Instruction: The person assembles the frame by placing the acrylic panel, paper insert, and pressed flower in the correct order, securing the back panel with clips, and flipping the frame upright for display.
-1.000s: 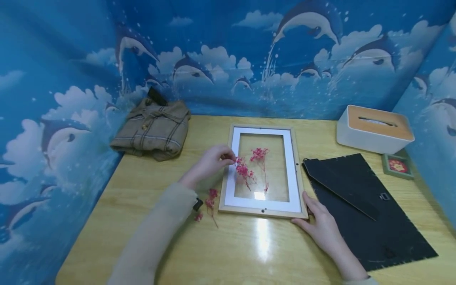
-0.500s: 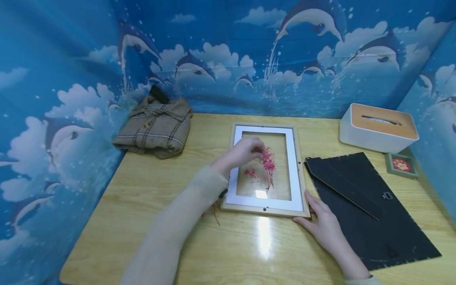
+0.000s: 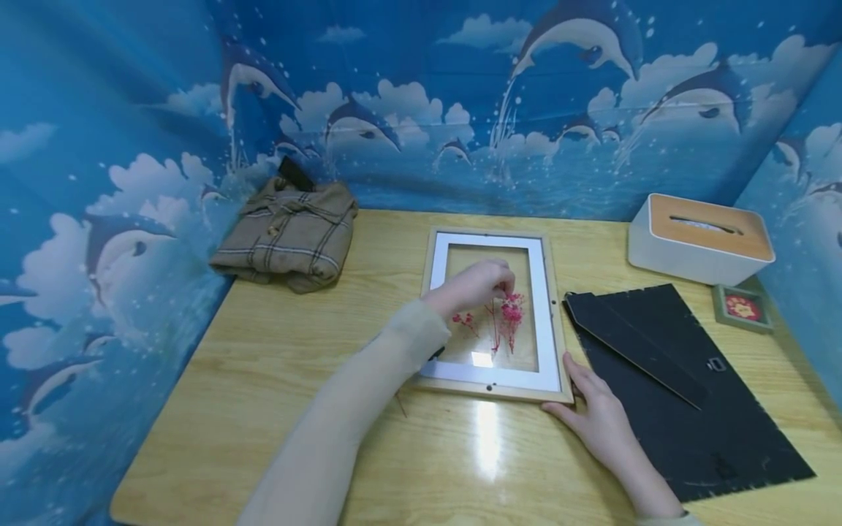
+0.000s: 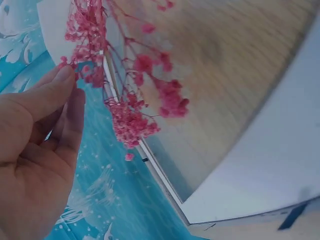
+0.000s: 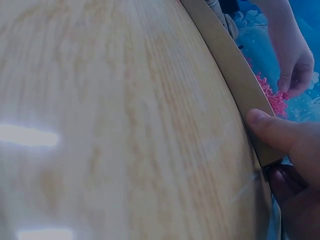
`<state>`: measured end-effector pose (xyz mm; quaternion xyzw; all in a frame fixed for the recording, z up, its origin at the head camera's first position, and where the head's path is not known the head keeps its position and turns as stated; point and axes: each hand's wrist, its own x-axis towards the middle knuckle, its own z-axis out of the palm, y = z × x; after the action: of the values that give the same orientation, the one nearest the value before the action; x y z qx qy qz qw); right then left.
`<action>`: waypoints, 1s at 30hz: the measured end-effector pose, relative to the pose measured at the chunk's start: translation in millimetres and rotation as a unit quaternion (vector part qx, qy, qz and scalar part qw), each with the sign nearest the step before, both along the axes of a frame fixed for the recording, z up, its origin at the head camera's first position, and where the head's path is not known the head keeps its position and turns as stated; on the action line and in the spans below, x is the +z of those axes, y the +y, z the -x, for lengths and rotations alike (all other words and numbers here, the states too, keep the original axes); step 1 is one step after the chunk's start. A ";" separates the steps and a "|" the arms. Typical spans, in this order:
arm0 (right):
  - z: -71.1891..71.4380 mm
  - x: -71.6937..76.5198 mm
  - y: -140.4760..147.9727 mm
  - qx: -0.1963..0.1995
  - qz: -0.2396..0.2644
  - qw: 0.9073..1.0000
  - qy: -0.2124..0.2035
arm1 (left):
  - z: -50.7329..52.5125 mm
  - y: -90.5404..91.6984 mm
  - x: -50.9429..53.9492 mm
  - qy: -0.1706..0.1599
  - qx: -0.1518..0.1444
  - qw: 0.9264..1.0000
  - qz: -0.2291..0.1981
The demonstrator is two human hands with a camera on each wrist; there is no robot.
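Holds pink sprig [image 3: 511, 313] over picture frame [image 3: 520, 395], pinched at the blossoms with left grip [image 3: 476, 283]; clasps frame's near right corner with right grip [image 3: 595, 416]. Judge sprig light, brittle; take gently by stem.

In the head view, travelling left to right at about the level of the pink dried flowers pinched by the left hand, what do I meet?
Cream fabric sleeve → bare left hand → pink dried flowers → right rail of the pale wooden picture frame → flat black backing board → small green square frame.
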<state>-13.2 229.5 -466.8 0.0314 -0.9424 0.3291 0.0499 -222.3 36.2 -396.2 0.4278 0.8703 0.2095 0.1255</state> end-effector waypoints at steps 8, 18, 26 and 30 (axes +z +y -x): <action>-0.8 -2.5 0.8 0.002 -0.001 1.000 0.011 | -1.0 -3.9 -2.8 0.001 -0.002 1.000 -0.023; -0.2 -2.2 0.1 0.002 -0.001 1.000 0.005 | -35.7 -72.4 20.8 0.008 0.035 0.995 -0.090; -0.4 -2.9 0.5 -0.001 -0.001 1.000 0.009 | -70.9 -157.0 13.9 -0.016 0.133 0.982 -0.131; -0.8 -3.8 0.3 0.000 0.000 1.000 0.015 | -86.4 -183.3 0.1 -0.027 0.168 0.976 -0.136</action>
<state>-12.4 229.8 -470.6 0.0362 -0.9416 0.3286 0.0639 -135.9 -147.1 -396.1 0.2832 0.8893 0.3552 0.0524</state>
